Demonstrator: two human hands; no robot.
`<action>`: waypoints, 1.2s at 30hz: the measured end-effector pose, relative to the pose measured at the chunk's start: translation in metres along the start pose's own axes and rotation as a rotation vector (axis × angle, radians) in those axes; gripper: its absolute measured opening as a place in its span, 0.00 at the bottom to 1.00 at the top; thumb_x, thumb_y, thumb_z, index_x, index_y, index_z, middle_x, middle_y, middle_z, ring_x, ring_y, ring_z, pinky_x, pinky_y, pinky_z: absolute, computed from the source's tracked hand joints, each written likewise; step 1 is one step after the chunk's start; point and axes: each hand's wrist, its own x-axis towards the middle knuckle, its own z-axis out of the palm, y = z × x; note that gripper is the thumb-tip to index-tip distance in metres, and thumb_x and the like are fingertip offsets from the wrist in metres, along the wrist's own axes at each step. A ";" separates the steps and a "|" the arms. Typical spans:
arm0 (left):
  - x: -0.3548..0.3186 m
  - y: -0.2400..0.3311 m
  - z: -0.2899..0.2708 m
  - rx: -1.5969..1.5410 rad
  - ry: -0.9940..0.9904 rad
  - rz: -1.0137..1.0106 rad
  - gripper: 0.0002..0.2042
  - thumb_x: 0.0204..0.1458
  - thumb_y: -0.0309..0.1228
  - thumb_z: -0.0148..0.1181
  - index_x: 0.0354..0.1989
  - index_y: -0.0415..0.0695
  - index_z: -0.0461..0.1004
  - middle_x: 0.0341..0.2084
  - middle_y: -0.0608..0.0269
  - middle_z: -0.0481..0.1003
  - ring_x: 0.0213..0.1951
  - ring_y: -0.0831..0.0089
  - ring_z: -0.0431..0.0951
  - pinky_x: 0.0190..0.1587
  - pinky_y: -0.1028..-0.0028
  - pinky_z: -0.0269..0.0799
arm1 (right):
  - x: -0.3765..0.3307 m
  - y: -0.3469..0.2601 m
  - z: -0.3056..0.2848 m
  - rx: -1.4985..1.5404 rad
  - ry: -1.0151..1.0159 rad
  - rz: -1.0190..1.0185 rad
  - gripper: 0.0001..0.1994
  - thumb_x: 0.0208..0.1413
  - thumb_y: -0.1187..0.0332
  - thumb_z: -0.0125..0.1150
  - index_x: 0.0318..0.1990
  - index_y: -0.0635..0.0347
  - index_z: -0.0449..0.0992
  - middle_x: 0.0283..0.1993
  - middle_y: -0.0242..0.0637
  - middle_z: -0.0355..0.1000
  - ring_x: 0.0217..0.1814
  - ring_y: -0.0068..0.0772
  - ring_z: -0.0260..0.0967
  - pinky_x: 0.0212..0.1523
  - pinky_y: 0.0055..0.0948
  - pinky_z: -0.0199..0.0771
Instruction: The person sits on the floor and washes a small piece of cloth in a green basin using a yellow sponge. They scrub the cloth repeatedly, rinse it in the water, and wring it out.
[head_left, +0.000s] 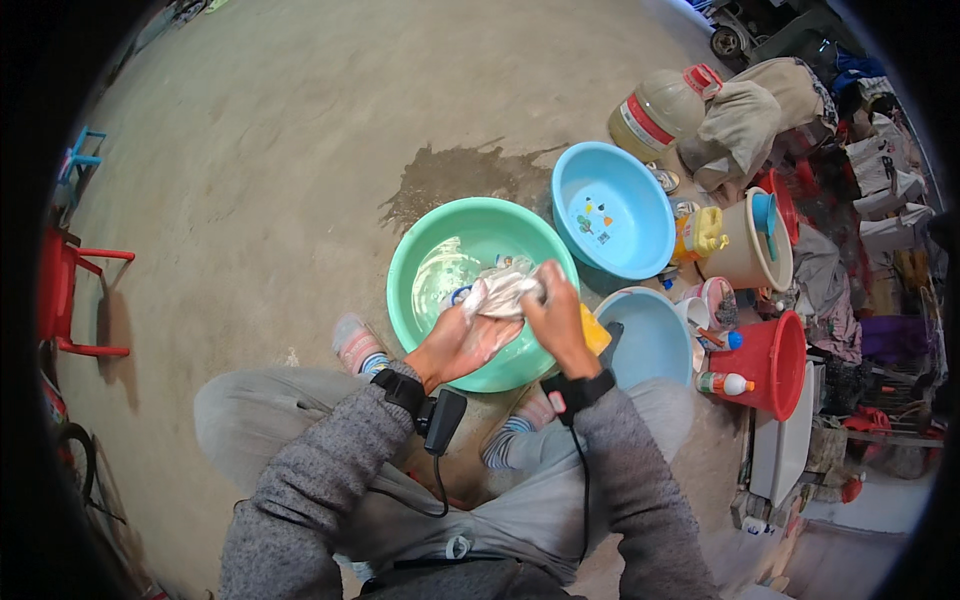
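Note:
A wet white cloth [503, 291] is bunched between my two hands above a round green basin [408, 262] of water. My left hand [462, 342] is turned palm up at the near side of the basin, its fingers curled into the cloth from below. From the right, my right hand [557, 312] pinches the cloth's other end, with closed fingers. Part of a small item with blue and clear parts shows behind the cloth; I cannot make out its kind. Beside my right wrist, a yellow object [595, 330] shows in part at the basin's edge.
To the right stand a blue basin [567, 215], a pale blue basin [668, 345], a yellow bottle [698, 236], a beige bucket [735, 245] and a red bucket [782, 365]. A large clear jug [640, 118] is farther back. Red chair [62, 285] at far left.

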 end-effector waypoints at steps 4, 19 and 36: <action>0.000 -0.001 -0.001 0.104 0.205 0.012 0.24 0.66 0.44 0.35 0.64 0.42 0.56 0.62 0.59 0.62 0.61 0.66 0.63 0.65 0.66 0.57 | 0.000 -0.003 -0.002 -0.028 -0.102 -0.219 0.13 0.44 0.78 0.56 0.40 0.66 0.68 0.41 0.54 0.69 0.42 0.61 0.69 0.39 0.45 0.72; -0.003 -0.001 -0.004 0.061 0.102 -0.003 0.25 0.65 0.45 0.35 0.64 0.42 0.56 0.61 0.60 0.63 0.61 0.67 0.64 0.65 0.66 0.58 | -0.003 -0.005 0.000 -0.004 -0.169 -0.377 0.15 0.44 0.78 0.55 0.43 0.68 0.68 0.43 0.56 0.69 0.42 0.60 0.70 0.41 0.45 0.71; -0.002 -0.002 -0.015 0.130 0.156 -0.014 0.26 0.65 0.47 0.35 0.65 0.43 0.55 0.62 0.59 0.62 0.61 0.66 0.63 0.64 0.65 0.58 | -0.004 -0.006 0.002 -0.040 -0.059 -0.269 0.08 0.45 0.77 0.55 0.34 0.66 0.66 0.32 0.52 0.66 0.37 0.57 0.67 0.36 0.42 0.68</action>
